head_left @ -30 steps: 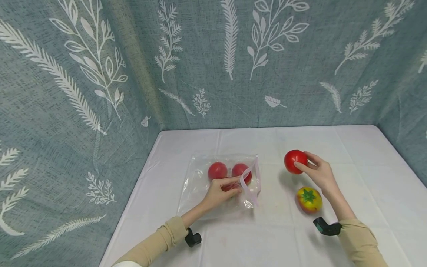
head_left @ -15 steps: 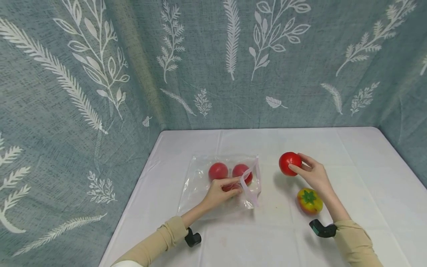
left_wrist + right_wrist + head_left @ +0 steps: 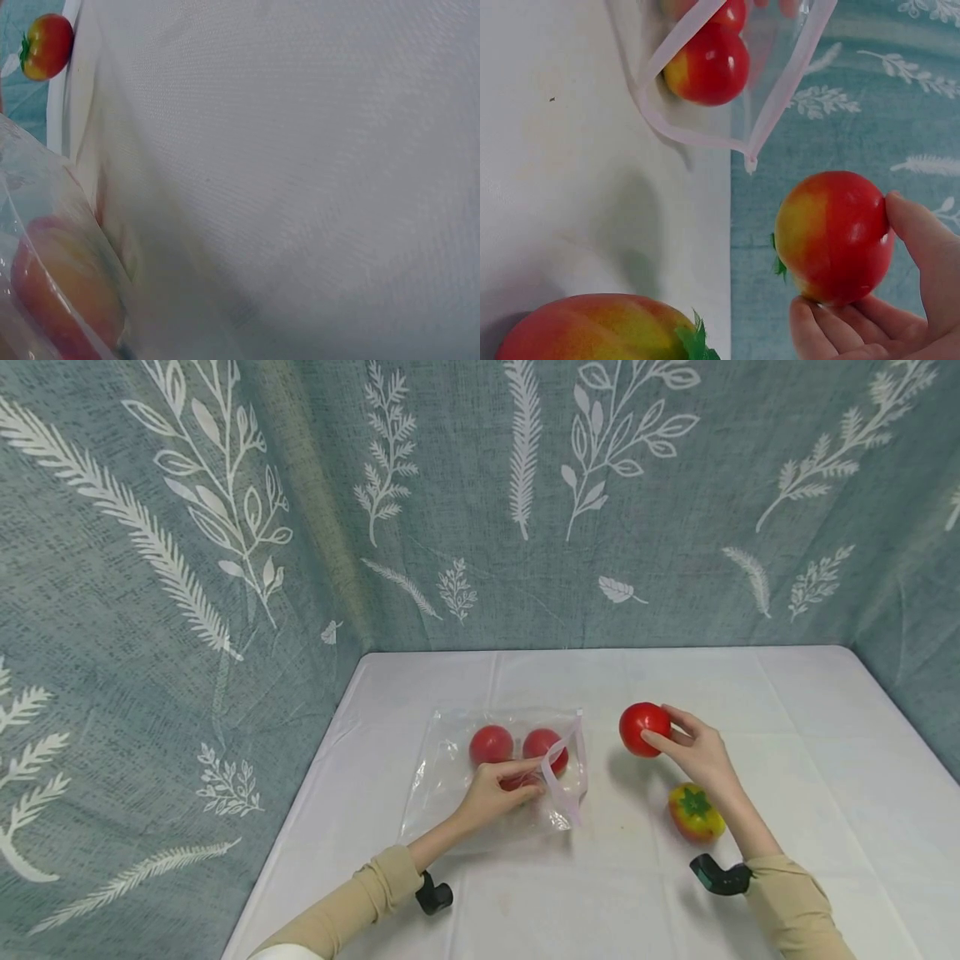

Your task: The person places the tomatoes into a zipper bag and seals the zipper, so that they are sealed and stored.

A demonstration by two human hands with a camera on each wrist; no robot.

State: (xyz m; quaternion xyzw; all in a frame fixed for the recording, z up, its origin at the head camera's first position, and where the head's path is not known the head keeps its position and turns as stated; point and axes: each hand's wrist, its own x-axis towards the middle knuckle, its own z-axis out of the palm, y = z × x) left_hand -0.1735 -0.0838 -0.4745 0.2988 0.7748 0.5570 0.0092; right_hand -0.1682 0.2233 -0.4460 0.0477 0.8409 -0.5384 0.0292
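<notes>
My left hand (image 3: 491,793) pinches the open mouth of a clear zip bag (image 3: 442,777) lying on the table. Two red tomatoes (image 3: 491,745) show through the film, and more red appears behind my left fingers. In the right wrist view the bag's pink-edged mouth (image 3: 682,135) gapes, with tomatoes (image 3: 712,71) inside. Held between thumb and fingers of my right hand (image 3: 703,758) is a red tomato (image 3: 637,725), off the table and right of the bag mouth; its yellow patch and green leaf show in the right wrist view. The left wrist view catches a bagged tomato (image 3: 67,285).
A yellow-red tomato (image 3: 696,818) with a green star-shaped top sits on the white tablecloth (image 3: 600,902) below my right hand. Blue-green leaf-print curtains (image 3: 465,485) stand behind and beside the table. Each wrist carries a black camera (image 3: 720,874).
My right hand has carried the red tomato leftward, closer to the bag mouth. The left hand and bag have stayed in place.
</notes>
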